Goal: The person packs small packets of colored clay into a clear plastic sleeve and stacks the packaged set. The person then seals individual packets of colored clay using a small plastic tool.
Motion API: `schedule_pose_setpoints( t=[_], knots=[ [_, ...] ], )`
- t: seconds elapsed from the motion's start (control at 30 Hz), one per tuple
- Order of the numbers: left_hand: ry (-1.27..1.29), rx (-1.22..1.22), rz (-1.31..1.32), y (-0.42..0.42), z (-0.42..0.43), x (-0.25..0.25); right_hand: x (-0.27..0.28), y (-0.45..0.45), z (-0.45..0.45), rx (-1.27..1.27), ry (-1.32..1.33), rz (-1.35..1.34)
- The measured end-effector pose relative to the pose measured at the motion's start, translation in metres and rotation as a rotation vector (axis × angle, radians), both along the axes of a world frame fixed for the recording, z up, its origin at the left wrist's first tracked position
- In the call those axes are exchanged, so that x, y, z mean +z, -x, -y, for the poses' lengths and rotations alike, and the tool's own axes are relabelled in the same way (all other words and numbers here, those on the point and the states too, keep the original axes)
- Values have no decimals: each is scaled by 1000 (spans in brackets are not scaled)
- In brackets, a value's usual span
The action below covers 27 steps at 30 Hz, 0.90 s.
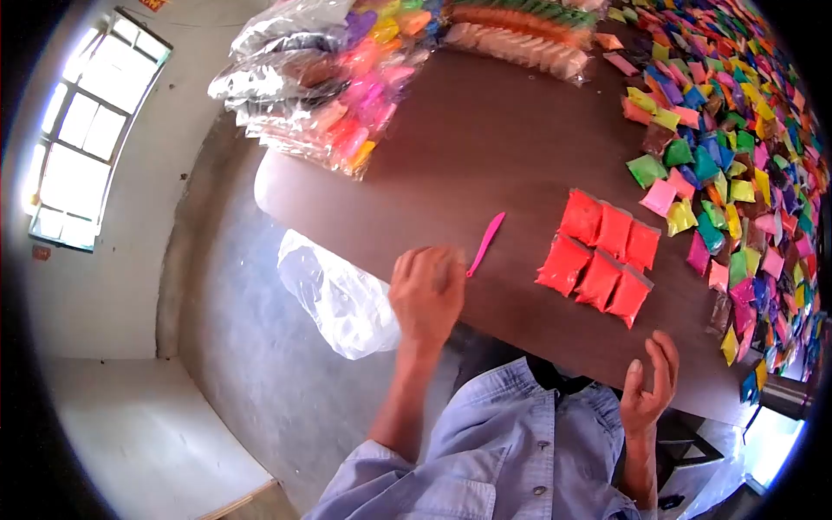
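Note:
My left hand (428,290) is over the table's near left edge, its fingers curled in and a little blurred. Whatever those fingers may hold is hidden from me. Just right of them a pink plastic knife (487,244) lies on the brown table, apart from the hand. Beside my left wrist, a clear plastic bag (338,299) hangs down at the edge. My right hand (652,381) is at the near edge on the right, fingers apart and holding nothing. Beyond it several red sealed packets (599,277) lie flat in two rows.
A large spread of small multicoloured packets (719,165) covers the right side of the brown table (485,130). Stacked clear bags of coloured packets (321,87) stand at the far left. Rows of orange and pale packets (520,43) lie at the back.

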State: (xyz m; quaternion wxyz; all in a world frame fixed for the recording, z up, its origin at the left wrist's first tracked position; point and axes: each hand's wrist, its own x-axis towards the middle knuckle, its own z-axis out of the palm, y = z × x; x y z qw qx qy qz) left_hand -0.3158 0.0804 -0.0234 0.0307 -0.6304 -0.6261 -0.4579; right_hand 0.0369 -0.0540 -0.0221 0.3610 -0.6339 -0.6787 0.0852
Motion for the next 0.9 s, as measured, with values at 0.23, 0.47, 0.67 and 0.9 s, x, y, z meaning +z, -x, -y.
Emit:
schedule_pose_setpoints(
  t=[0.23, 0.47, 0.67, 0.9],
  knots=[
    [285, 500, 558, 149, 73, -52, -16, 1, 7, -7, 16, 12],
    [621, 626, 555, 284, 138, -229, -24, 1, 2, -73, 18, 43],
    [691, 603, 297, 280, 111, -234, -25, 2, 2, -103, 36, 91],
    [754, 540, 222, 298, 98, -269, -23, 3, 1, -96, 56, 161]
  ],
)
